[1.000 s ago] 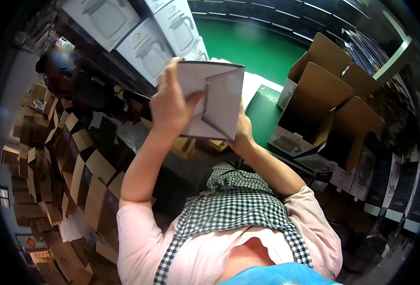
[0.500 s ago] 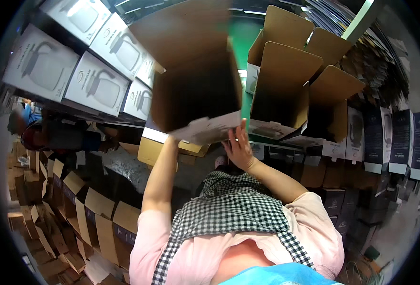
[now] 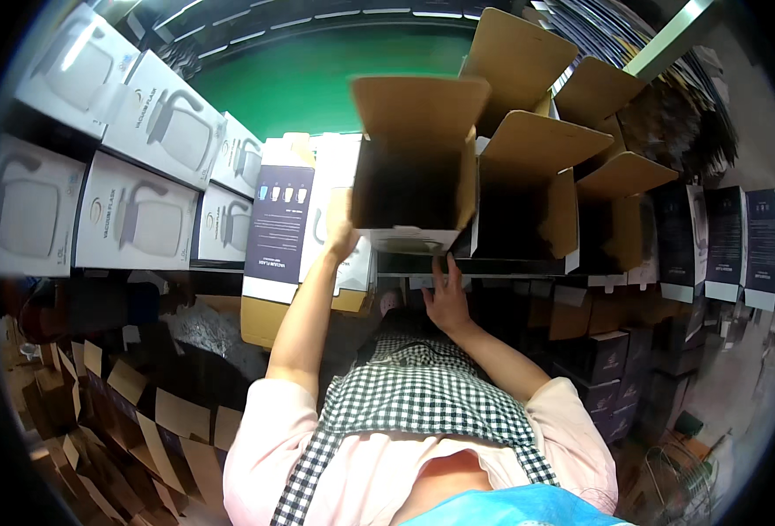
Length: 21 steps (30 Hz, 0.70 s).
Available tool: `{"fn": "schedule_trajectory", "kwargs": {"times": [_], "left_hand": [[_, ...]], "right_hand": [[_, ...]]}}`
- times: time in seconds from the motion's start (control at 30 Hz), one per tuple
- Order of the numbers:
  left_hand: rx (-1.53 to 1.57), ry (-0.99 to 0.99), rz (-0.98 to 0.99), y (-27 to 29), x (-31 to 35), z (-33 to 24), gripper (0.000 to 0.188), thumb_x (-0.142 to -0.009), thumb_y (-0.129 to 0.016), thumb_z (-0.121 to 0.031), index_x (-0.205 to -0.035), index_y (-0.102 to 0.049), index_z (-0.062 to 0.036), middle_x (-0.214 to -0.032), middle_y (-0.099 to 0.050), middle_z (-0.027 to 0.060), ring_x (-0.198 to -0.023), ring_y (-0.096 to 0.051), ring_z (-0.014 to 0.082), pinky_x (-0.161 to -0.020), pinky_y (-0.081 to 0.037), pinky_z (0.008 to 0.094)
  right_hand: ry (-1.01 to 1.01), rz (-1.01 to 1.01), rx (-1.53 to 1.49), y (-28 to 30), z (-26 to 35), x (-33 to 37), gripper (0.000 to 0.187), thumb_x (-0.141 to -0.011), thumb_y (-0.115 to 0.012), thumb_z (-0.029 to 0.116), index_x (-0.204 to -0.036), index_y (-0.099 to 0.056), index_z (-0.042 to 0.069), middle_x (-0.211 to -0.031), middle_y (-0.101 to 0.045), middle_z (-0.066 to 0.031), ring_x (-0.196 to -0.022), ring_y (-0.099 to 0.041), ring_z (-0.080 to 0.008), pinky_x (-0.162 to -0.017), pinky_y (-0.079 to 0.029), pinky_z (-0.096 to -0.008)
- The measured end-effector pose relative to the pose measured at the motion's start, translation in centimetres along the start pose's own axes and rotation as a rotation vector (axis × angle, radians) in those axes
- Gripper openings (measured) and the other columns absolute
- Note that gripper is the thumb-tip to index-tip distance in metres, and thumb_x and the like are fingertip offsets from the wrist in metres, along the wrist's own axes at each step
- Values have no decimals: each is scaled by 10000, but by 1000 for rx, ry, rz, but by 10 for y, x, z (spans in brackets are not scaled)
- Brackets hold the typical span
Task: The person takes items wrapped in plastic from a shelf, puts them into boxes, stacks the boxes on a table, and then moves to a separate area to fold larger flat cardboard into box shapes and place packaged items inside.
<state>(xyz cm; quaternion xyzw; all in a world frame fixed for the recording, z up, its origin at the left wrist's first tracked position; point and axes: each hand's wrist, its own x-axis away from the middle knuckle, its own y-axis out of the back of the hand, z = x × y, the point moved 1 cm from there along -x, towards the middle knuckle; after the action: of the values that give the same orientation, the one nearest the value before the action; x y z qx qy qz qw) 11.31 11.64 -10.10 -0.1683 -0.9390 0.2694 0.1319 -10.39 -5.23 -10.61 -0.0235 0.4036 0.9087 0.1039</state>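
Note:
An open-topped carton [image 3: 412, 241] stands in front of me at the bench edge, brown inside with its top flap raised. My left hand [image 3: 342, 235] grips its left side, fingers partly hidden against the wall. Just below its near lower right edge is my right hand [image 3: 447, 302], fingers spread and fingertips at or very near the edge. To the left of the carton lie flattened box blanks, a dark purple printed panel [image 3: 278, 219] and a white one beside it. More open cartons [image 3: 519, 215] stand directly to its right.
Closed white boxes with jug pictures [image 3: 138, 210] are stacked at the left. The green bench top [image 3: 317, 79] lies behind. Dark printed boxes [image 3: 725, 250] stand at the right, below a stack of flat sheets [image 3: 598, 35]. Open cartons [image 3: 177, 403] fill the floor at lower left.
The carton has swung down and rightward beside the other open cartons, uncovering the printed blanks. My left hand has shifted up along its side; my right hand has dropped lower, off its near face.

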Motion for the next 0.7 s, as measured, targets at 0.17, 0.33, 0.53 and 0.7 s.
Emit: {"fn": "schedule_trajectory", "kwargs": {"times": [0.17,0.33,0.53,0.7], "left_hand": [[-643,152,-137,35,5,64,382,-1017,-435,-236,-1271,-543,29,-1282,-575,169,-1179,-533,279,-1005,-414,392],[-1227,-175,-83,-5,16,11,410,-978,-518,-252,-1250,-551,53,-1080,-658,219,-901,-644,423,-763,-531,370],[-2122,55,-213,7,79,12,920,-864,-597,-533,-1491,-242,40,-1457,-196,441,-1341,-169,642,-1049,-178,728],[-2015,112,-295,26,60,31,807,-887,-587,-366,-1472,-248,75,-1414,-278,446,-1327,-251,619,-1037,-258,698]], "right_hand": [[-249,319,19,-21,20,-15,785,-867,-654,188,-1480,-205,-10,-1331,-324,-351,-1199,-435,-499,-980,-454,-491],[-149,53,-87,-40,1,-29,731,-834,-687,183,-1421,-289,7,-1304,-380,-337,-1165,-460,-501,-911,-482,-488],[-230,541,-88,-47,31,-38,369,-820,-709,203,-1110,-595,5,-1049,-617,-217,-996,-613,-376,-830,-496,-440],[10,316,-211,-60,59,-59,300,-814,-709,199,-1011,-593,6,-991,-636,-189,-950,-618,-377,-804,-495,-448]]}}
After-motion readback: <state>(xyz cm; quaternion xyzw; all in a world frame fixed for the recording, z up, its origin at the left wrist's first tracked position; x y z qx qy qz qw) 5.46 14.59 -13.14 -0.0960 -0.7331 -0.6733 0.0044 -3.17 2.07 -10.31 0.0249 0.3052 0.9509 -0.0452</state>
